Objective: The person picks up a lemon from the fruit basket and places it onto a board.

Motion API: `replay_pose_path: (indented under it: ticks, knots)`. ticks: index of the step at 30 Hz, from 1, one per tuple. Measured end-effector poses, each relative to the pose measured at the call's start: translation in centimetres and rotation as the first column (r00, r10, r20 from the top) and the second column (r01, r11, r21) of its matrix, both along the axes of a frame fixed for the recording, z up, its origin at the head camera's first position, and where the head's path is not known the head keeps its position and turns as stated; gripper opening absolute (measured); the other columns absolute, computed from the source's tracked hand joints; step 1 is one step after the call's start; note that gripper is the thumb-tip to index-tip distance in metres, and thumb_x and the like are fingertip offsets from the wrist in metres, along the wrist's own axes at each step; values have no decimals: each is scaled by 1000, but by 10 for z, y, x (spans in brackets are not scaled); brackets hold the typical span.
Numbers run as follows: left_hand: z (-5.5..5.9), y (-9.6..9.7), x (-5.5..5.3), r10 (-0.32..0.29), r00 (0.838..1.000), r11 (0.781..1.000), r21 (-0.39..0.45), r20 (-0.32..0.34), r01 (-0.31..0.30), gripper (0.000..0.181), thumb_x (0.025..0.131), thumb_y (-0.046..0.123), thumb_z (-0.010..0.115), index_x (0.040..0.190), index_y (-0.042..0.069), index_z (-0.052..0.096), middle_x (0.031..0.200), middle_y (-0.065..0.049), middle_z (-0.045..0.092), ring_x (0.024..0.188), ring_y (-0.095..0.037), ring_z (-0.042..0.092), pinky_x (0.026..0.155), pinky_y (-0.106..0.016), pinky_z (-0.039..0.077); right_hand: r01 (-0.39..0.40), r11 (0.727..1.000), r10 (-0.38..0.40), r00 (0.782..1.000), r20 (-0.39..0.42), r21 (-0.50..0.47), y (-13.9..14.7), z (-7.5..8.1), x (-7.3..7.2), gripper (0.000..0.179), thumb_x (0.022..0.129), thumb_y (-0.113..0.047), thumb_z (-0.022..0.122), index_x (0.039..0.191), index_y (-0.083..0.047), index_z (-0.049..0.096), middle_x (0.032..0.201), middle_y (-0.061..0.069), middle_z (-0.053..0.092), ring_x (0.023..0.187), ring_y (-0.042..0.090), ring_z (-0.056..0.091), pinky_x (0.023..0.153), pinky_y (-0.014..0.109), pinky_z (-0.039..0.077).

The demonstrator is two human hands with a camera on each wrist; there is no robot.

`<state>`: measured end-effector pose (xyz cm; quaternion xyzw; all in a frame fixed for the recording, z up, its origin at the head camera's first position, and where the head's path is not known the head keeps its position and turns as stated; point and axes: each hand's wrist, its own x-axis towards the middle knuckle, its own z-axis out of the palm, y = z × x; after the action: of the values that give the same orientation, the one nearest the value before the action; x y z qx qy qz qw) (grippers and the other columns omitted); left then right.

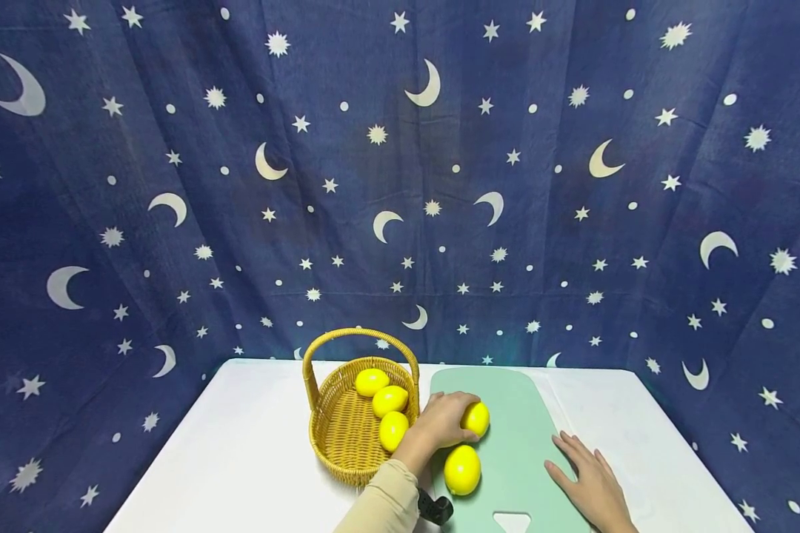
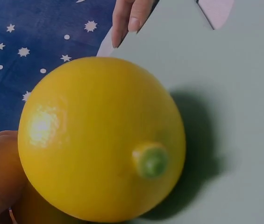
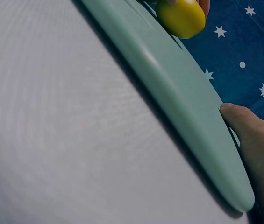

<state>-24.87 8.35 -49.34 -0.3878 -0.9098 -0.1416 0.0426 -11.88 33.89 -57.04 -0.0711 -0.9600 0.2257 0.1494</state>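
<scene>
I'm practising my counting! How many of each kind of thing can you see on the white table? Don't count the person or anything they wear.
Yellow oval lemons: 5
Golden woven basket with a tall handle: 1
Flat pale green board: 1
Total: 7

The person wears a long, pale beige sleeve [image 1: 381,503] on the left arm, its fabric lightly creased. A small black fitting [image 1: 435,508] with a rounded end juts out beside it. The left hand [image 1: 445,420] and right hand [image 1: 588,485] are bare, without markings visible.
</scene>
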Motion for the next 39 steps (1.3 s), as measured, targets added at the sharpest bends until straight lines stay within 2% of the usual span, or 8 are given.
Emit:
replay_pose_path:
  ticks: [7,12,15,18,20,25,32,39]
  knots:
    - [2,-3,4,10,1000,1000,-3,-19,-10,64,76,43,76,132,22,54,131,6,59,127,-13,50,111,-46,35,4,1000,-4,1000,-28,12,-1,-1,0,67,84,-55,62,129,-5,57,137,22,50,129,45,40,106,60,23]
    - [30,-28,22,-101,994,981,173,47,91,53,85,42,67,131,20,56,136,4,55,131,-14,47,108,-34,40,5,1000,-5,1000,1,8,-1,1,-1,70,84,-58,60,130,-6,56,139,21,49,130,45,39,107,60,23]
    - [55,-61,30,-288,931,910,367,224,194,40,90,36,63,124,16,62,126,1,62,118,-12,57,99,-29,48,8,1000,-8,1000,23,8,0,2,-3,72,84,-60,58,131,-5,55,140,22,48,131,45,37,108,61,21]
    - [71,-101,26,-373,860,852,494,347,171,29,91,30,62,114,13,66,112,-3,68,102,-11,63,88,-28,53,16,1000,-16,999,45,9,0,3,-5,74,84,-62,57,131,-5,55,140,22,48,132,45,36,109,61,19]
    - [73,-125,19,-308,881,858,505,360,94,27,90,28,65,112,13,67,108,-4,69,98,-14,64,85,-30,54,21,1000,-22,997,76,6,0,2,-5,76,84,-63,56,132,-5,54,141,23,47,133,45,35,109,62,18]
    - [50,-153,8,-64,953,942,334,295,-40,47,82,31,72,122,8,61,121,-9,62,109,-30,60,91,-44,51,45,999,-46,984,172,11,2,2,-4,86,81,-71,52,134,-4,51,142,23,44,134,46,32,110,64,16]
    - [13,-147,11,16,957,971,223,289,-84,64,75,30,79,130,6,55,134,-14,51,122,-32,50,103,-49,42,41,999,-41,982,183,8,2,0,-5,87,81,-72,50,135,-4,51,143,23,43,135,46,31,109,64,16]
    - [7,-143,16,76,971,976,184,227,-119,58,74,28,80,124,9,58,128,-10,53,115,-26,54,97,-45,47,32,999,-34,992,119,15,-1,1,-2,81,82,-67,54,133,-4,54,141,23,46,133,45,35,109,63,19]
